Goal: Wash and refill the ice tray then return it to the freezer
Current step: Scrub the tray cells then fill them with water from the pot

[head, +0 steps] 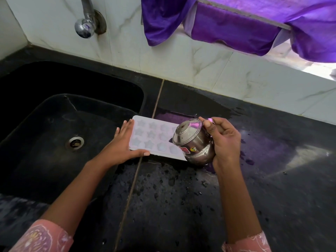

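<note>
You're bracing the ice tray [151, 138], left hand [123, 142] flat at its left end; right hand [225, 140] grip is wrapping the steel pot [192, 144] over its right end. Likely light, bendy, wet: lift both ends.

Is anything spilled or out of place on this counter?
Yes. Water lies spilled in drops and puddles on the black counter before the ice tray. The right hand holds a steel pot tipped over it.

We look down on a wet black polished stone tabletop [172, 206], beaded with water drops and crossed by a pale seam [134, 184]. A white plastic ice tray with star-shaped moulds [152, 137] lies flat on it, at the edge of the sunken black sink [45, 115].
</note>
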